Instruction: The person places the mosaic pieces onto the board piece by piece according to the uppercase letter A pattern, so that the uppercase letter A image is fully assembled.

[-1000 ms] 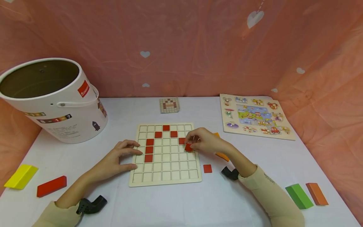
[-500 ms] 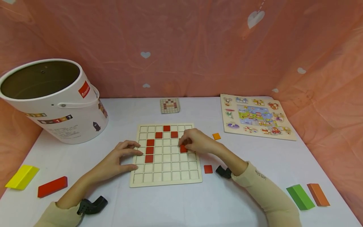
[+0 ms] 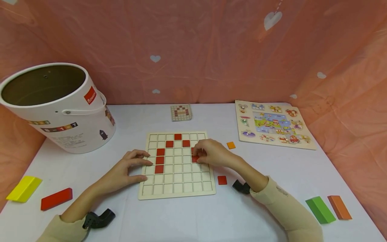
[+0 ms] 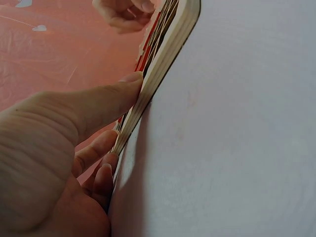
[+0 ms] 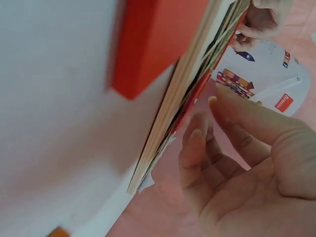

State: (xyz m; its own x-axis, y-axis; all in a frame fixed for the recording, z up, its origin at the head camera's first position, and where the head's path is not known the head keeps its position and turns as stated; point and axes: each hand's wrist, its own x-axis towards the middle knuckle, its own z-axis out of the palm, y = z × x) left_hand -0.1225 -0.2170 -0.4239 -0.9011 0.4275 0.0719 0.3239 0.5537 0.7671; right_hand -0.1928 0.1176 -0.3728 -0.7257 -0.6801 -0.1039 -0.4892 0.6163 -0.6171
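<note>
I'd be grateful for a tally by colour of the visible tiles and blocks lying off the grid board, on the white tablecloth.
Red: 2 (red tile, red block)
Orange: 2 (orange tile, orange block)
Yellow: 1 (yellow block)
Green: 1 (green block)
Total: 6
Anything beneath the right forearm is hidden.

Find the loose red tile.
In the head view, the loose red tile lies right of the grid board, lower in frame than the right hand.

Wooden grid board point(image 3: 178, 178) flat on white tabletop point(image 3: 169, 220); red tiles point(image 3: 160, 160) in cells point(image 3: 177, 159), loose red tile point(image 3: 222, 180) beside.
</note>
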